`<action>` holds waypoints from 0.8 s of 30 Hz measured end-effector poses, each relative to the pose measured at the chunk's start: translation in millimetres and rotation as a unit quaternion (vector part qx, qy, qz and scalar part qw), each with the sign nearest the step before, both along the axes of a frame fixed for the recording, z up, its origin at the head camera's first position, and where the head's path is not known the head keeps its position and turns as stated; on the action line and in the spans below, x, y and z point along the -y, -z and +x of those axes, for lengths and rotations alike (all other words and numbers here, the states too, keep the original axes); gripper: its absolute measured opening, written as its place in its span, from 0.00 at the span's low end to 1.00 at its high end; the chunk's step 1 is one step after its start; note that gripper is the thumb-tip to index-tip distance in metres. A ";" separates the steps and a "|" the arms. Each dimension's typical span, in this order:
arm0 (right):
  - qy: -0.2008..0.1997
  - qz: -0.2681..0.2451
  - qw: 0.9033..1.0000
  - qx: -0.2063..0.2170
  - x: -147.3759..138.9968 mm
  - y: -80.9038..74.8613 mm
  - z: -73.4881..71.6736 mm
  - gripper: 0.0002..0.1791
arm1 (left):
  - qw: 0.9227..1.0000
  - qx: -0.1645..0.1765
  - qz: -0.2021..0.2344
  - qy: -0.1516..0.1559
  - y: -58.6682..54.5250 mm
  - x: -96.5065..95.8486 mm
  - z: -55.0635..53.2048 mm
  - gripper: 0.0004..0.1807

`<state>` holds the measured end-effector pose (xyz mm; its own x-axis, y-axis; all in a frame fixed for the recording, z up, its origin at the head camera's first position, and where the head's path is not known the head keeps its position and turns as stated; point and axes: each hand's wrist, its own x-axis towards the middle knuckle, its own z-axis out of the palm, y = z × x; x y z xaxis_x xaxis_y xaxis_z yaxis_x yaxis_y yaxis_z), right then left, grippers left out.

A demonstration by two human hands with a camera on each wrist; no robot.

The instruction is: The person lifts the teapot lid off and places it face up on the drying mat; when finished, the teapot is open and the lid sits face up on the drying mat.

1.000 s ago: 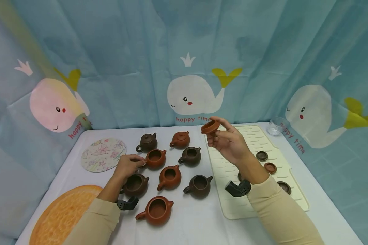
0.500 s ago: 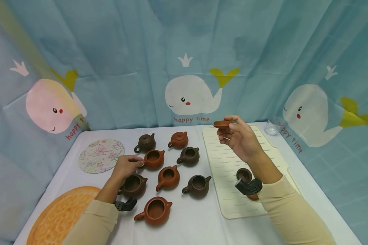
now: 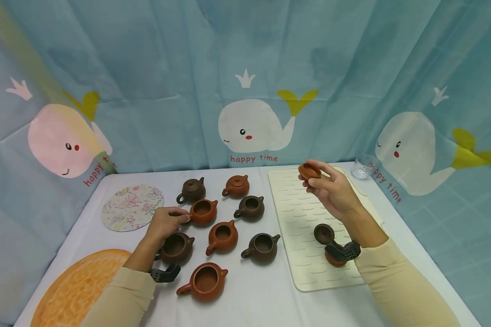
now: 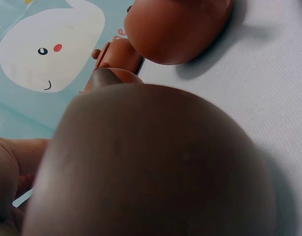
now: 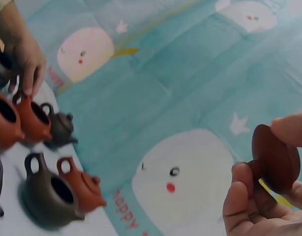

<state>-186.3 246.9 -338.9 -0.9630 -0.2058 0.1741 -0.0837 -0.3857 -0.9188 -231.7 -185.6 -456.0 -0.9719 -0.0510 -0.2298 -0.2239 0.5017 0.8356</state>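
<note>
My left hand (image 3: 166, 223) pinches the handle of a lidless reddish-brown clay teapot (image 3: 203, 212), which stands on the white table. A dark brown teapot (image 4: 155, 162) fills much of the left wrist view, just in front of that hand's wrist. Raised over the far part of the cream mat, my right hand (image 3: 332, 187) holds a reddish-brown teapot lid (image 3: 309, 171) between thumb and fingers. The lid is tilted, its hollow underside turned up toward the head camera. In the right wrist view the lid's knob (image 5: 256, 168) points toward the curled fingers.
Several other lidless teapots (image 3: 222, 236) stand nearby; two at the back, one dark (image 3: 191, 190) and one reddish (image 3: 236, 186), wear lids. A dark lid (image 3: 324, 233) and a reddish lid (image 3: 335, 260) lie on the ribbed mat (image 3: 298, 268). A clear glass (image 3: 364, 166) stands at the back right.
My right hand has moved right with the lid, from beside the back teapots to over the mat, tilting the lid on the way. My left hand has kept its place at the teapot handle.
</note>
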 end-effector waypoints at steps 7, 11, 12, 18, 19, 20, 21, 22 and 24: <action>0.034 0.065 0.997 0.027 -17.9 14.3 -3.3 0.30 | 1.000 0.001 -0.002 0.002 -1.1 0.5 0.6 0.08; 0.045 0.116 0.992 0.038 -25.3 22.4 -6.3 0.32 | 1.000 -0.006 -0.001 0.006 -1.6 0.3 0.5 0.08; 0.048 0.133 0.989 0.040 -27.4 25.2 -7.5 0.31 | 1.000 -0.006 -0.001 0.006 -1.6 0.2 0.5 0.08; 0.070 0.255 0.963 0.050 -38.9 42.2 -11.7 0.33 | 1.000 -0.003 -0.001 0.006 -0.7 0.3 0.6 0.08; 0.075 0.280 0.956 0.052 -40.5 44.5 -11.9 0.34 | 1.000 -0.003 -0.001 0.007 -0.7 0.4 0.6 0.08; 0.079 0.303 0.948 0.053 -42.0 46.8 -12.5 0.34 | 1.000 -0.004 -0.001 0.008 -0.7 0.5 0.6 0.08; 0.081 0.321 0.942 0.054 -43.5 49.3 -13.2 0.34 | 1.000 -0.004 -0.001 0.008 -0.8 0.6 0.5 0.08; 0.082 0.337 0.936 0.053 -45.0 51.7 -14.2 0.34 | 1.000 -0.004 -0.001 0.008 -0.8 0.7 0.5 0.08; 0.078 0.354 0.931 0.053 -48.0 56.6 -16.2 0.34 | 1.000 -0.003 0.000 0.008 -0.6 0.8 0.3 0.08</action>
